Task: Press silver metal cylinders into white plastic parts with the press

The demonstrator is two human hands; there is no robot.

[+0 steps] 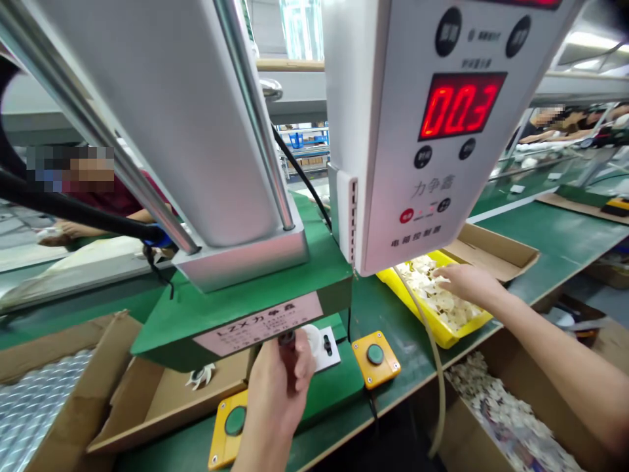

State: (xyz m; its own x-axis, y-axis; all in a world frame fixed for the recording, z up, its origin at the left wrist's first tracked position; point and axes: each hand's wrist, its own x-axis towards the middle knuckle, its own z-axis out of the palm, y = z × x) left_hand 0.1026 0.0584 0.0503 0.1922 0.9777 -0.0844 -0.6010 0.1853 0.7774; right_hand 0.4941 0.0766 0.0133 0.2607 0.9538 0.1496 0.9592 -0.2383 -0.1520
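Note:
My left hand (280, 377) is closed around a small dark cylindrical part (286, 337), just under the front edge of the press head. Most of that part is hidden by my fingers. Right behind the hand, a white round piece (312, 339) sits at a pale fixture plate (328, 349) on the green press base (339, 387). Over on the right, my right hand (469, 285) reaches into a yellow tray (449, 337) heaped with small white plastic parts (455, 308). Its fingers are drawn together at the pile, and what is between the fingertips cannot be made out.
Two yellow button boxes (376, 359) with green buttons flank the base. A control box (417, 196) shows red digits. A cardboard tray (167, 400) holds a white fan wheel (201, 375). Below right stands a carton of white parts (511, 413). A person (118, 196) sits across the bench.

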